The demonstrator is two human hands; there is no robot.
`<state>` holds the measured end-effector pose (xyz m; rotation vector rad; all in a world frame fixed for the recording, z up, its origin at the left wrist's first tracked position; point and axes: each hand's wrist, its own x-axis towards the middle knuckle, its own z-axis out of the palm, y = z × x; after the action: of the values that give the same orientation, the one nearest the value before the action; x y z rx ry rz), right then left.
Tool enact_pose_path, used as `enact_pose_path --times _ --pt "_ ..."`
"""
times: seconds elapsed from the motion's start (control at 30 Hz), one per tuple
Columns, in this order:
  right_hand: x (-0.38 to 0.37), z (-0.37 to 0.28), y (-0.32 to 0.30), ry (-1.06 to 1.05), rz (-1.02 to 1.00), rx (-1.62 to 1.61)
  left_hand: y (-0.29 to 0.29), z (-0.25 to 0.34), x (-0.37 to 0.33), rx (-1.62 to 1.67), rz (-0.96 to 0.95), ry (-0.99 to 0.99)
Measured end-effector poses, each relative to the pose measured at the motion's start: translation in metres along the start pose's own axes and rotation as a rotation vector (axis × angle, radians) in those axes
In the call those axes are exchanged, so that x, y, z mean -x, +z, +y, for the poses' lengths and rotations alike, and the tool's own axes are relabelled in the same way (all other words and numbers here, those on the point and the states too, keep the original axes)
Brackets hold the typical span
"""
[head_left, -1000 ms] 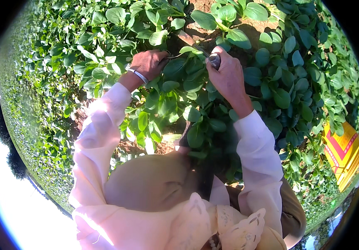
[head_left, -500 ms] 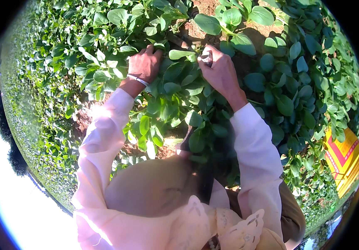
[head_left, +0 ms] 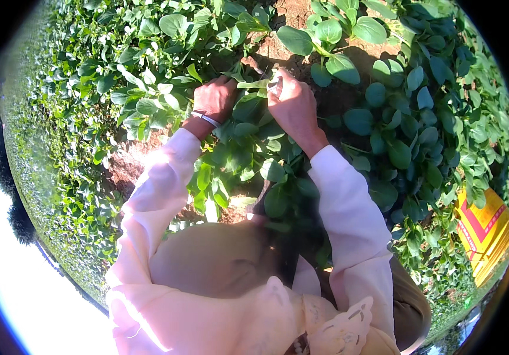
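Hands point(head_left: 215, 99) amid green plants point(head_left: 231, 155), R point(head_left: 293, 103) w/ tool point(head_left: 275, 89), type unclear.

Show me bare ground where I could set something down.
Best is probably the sunlit soil patch left of the left sleeve, bordered by green plants. A narrower strip of soil lies beyond the right hand, beside the broad-leaved plant. Between it and the left hand, leaves crowd the space.

An open-air crop field point(head_left: 59, 177) is being shown by leafy green plants point(head_left: 359, 120) that are being crowded closely together, with bare reddish-brown soil point(head_left: 133, 160) being exposed in gaps among them. The leaves point(head_left: 398, 154) are being lit by strong sunlight, and the far left edge is being bordered by dark trees point(head_left: 21, 219) and a bright, washed-out sky point(head_left: 12, 284).
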<state>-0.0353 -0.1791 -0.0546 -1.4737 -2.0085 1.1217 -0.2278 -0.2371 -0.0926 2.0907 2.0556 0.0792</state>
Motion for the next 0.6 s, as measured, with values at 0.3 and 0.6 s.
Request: enact_pose_path --times 0.3,0.6 --pt "-0.016 0.010 0.000 -0.033 0.039 -0.015 0.000 0.004 -0.005 0.037 0.058 -0.028" --pt "-0.022 0.007 0.018 0.022 -0.024 -0.022 0.004 0.005 0.003 0.108 0.100 -0.030"
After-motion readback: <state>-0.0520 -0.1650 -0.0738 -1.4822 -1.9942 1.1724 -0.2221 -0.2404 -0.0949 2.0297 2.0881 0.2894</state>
